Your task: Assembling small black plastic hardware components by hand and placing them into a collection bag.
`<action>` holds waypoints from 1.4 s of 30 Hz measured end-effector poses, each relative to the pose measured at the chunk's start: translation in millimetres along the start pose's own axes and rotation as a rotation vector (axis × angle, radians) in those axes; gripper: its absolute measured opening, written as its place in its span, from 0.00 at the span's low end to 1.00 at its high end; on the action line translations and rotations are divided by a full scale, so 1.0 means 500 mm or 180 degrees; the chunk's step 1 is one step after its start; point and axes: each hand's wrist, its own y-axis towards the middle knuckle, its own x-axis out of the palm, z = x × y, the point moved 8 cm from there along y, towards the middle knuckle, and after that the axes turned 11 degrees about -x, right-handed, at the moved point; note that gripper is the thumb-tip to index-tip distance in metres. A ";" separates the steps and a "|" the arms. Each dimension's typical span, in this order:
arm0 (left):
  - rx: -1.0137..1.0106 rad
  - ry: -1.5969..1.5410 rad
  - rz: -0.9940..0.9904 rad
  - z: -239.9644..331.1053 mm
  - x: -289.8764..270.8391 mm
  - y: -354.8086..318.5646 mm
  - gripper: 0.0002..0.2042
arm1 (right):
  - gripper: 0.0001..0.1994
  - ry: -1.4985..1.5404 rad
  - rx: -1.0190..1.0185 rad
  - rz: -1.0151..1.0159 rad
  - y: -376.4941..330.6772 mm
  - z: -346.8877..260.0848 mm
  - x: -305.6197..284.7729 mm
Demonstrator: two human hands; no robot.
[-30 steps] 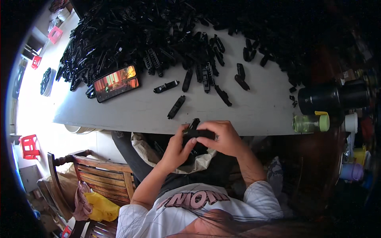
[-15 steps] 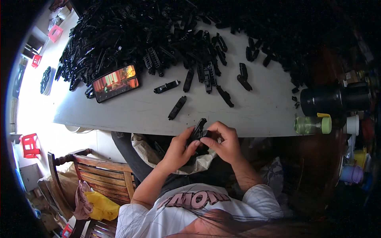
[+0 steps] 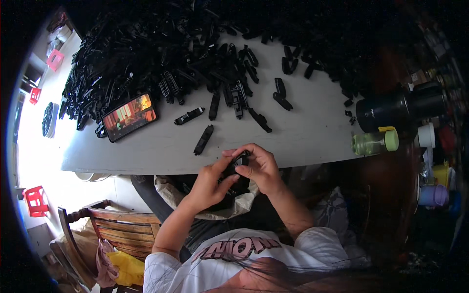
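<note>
Just past the table's near edge, both my hands are closed on a small black plastic part [image 3: 241, 161]. My left hand [image 3: 207, 186] grips its left side between thumb and fingers. My right hand [image 3: 263, 170] has the thumb pressed on its near face and the fingers curled over the top. The fingers hide much of the part, and its exact kind cannot be made out. Below the hands, a pale sack [image 3: 239, 204] with black pieces inside lies open at my lap. The closest loose long black piece [image 3: 203, 140] is on the table, left of my hands.
A large heap of black parts [image 3: 132, 63] covers the far side of the grey table [image 3: 312, 132]. A phone [image 3: 130, 117] playing a video leans against it. At the right stand a black flask [image 3: 386, 115] and a green bottle [image 3: 369, 144]. A wooden chair [image 3: 122, 222] is at the left.
My right fingers have come over the top of the black part, which is turned and more covered now. The view has shifted slightly, and the loose table pieces keep their arrangement.
</note>
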 end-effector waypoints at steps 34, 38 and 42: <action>-0.0211 -0.0243 0.0366 -0.027 -0.039 0.038 0.18 | 0.19 -0.2591 -0.1564 0.0030 0.037 -0.058 0.000; -0.0624 -0.1227 -0.0132 -0.064 -0.023 0.019 0.20 | 0.33 -0.1178 -0.0394 0.0179 0.030 0.001 -0.016; -0.0815 -0.1167 -0.0249 -0.079 -0.015 -0.006 0.21 | 0.36 -0.1178 -0.0016 -0.0126 0.005 0.034 -0.015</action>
